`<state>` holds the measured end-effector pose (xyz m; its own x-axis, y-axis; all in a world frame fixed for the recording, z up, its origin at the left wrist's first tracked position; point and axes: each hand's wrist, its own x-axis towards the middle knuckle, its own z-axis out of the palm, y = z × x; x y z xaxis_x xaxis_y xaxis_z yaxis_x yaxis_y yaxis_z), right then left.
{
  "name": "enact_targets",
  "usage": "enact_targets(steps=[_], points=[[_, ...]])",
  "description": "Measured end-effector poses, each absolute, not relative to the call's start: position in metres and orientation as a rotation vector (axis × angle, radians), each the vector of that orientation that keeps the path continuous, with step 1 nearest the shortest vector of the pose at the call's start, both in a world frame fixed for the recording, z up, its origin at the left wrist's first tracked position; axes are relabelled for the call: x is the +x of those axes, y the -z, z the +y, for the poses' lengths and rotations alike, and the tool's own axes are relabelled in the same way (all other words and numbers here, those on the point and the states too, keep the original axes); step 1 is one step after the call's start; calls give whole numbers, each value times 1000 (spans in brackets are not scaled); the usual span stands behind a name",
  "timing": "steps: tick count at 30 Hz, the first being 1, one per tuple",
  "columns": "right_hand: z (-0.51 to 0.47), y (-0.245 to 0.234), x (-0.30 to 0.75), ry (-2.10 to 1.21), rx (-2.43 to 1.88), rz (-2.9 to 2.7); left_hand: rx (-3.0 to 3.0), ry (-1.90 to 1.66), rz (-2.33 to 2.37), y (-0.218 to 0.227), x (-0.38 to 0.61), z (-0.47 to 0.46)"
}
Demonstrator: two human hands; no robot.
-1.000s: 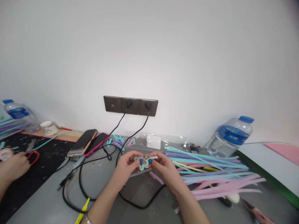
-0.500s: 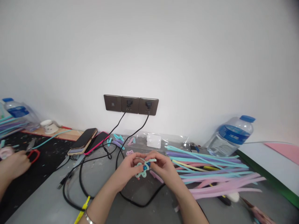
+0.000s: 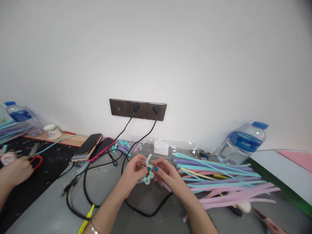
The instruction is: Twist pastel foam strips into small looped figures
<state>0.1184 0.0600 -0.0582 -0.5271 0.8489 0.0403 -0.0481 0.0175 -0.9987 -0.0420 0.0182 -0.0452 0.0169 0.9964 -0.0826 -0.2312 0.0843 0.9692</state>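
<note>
My left hand (image 3: 133, 172) and my right hand (image 3: 165, 174) meet above the grey table (image 3: 48, 211), both pinched on a mint-green pipe cleaner (image 3: 147, 172) bent into small loops. One free end of it sticks upward between my fingers. My nails are painted blue. A pile of long pastel pipe cleaners (image 3: 219, 182) in teal, purple, pink and yellow lies just right of my right hand.
Two phones (image 3: 90, 148) lie at the left, with black cables (image 3: 97, 175) running to wall sockets (image 3: 137, 109). Water bottles stand at the right (image 3: 243, 143) and far left (image 3: 19, 118). Another person's hand (image 3: 14, 170) works by red-handled scissors (image 3: 36, 161) on a black mat.
I have turned the mint-green piece so that its loose end, which pointed right, now points up. My hands stayed close together and shifted slightly forward.
</note>
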Motion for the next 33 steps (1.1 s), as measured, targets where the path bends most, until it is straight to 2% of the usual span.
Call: enact_targets(steps=[4,9,26,33], points=[[55,62,109,-1731,-827,-1681,992,-1301,1075,46,-40,20],[57,61,109,-1654,-852,-1600,1042,-1268,1087,46,-44,21],[54,50,117,-1709,-856,-1560,1342,-1360,1178,48,-45,21],[52,53,119,-1934,-787,-1426,1733,-1369,1195,46,-48,20]])
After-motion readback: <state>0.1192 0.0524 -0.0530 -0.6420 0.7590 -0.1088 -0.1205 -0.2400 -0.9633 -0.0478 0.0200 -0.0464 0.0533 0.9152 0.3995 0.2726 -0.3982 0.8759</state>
